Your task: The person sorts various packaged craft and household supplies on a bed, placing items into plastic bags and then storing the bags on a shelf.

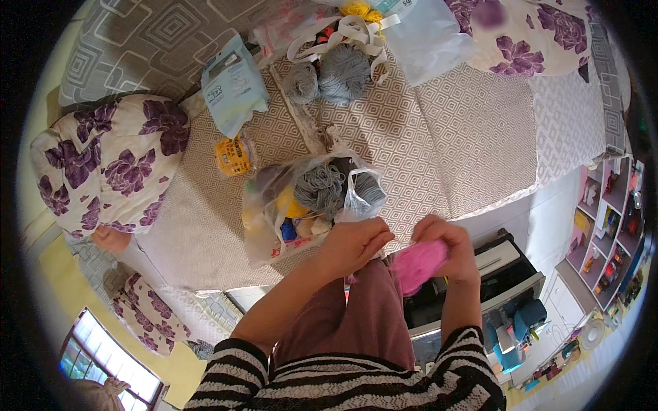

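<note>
While right hand (449, 240) grips pink yarn (417, 268) by cloth (473, 147) edge | left hand (355, 244) clenches, contents unclear | cloth spreads rightward

The one view looks steeply down from the person's head and forward over the lap (370, 322). The left hand (356, 243) and right hand (449, 245) sit close beneath it, near the middle; striped sleeves (233, 366) fill the near edge. Patterned cloth (473, 137) spreads toward the far side. The fisheye reaches a window (110, 363) near left and shelves (606, 226) at right, bending straight edges toward its dark, round rim.
</note>
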`<state>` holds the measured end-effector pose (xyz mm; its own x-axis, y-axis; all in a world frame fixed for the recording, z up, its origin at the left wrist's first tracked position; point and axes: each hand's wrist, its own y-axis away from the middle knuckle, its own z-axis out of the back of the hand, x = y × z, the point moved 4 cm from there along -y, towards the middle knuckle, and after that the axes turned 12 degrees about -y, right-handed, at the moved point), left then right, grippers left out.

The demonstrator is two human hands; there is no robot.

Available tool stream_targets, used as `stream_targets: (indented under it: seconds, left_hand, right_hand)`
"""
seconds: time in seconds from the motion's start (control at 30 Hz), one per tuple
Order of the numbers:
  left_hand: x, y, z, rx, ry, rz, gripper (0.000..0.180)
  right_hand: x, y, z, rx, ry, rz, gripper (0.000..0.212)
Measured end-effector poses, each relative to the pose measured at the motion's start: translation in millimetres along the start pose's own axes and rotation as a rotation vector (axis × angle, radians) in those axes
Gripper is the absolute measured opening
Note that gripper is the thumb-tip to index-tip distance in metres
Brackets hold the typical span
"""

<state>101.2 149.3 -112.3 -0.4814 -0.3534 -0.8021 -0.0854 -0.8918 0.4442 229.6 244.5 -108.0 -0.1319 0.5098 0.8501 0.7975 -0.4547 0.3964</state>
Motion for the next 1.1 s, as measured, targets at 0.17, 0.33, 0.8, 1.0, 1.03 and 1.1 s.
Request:
stream_targets:
  seconds: [0.17, 0.33, 0.8, 1.0, 1.03, 1.1]
  left_hand:
    - [-6, 12, -4, -0.050, -0.074, -0.111, 0.017]
    - [19, 19, 11, -0.201, -0.064, 0.006, 0.017]
    - [26, 71, 45, -0.187, -0.320, 0.078, 0.014]
    - [51, 119, 95, -0.790, -0.540, 0.203, 0.016]
    - [72, 127, 89, -0.609, -0.495, 0.272, 0.016]
    - [88, 136, 81, -0.430, -0.449, 0.341, 0.017]
  right_hand:
    - [-8, -19, -6, -0.199, 0.522, -0.203, 0.033]
    - [-19, -22, -36, 0.156, -0.025, -0.103, 0.042]
    - [-46, -32, -89, 0.380, 0.097, -0.277, 0.037]
    - [-90, -63, -118, 0.096, -0.208, -0.239, 0.039]
    - [-96, -67, -124, 0.098, -0.207, -0.232, 0.039]
    - [-105, -76, -135, 0.059, -0.332, -0.257, 0.039]
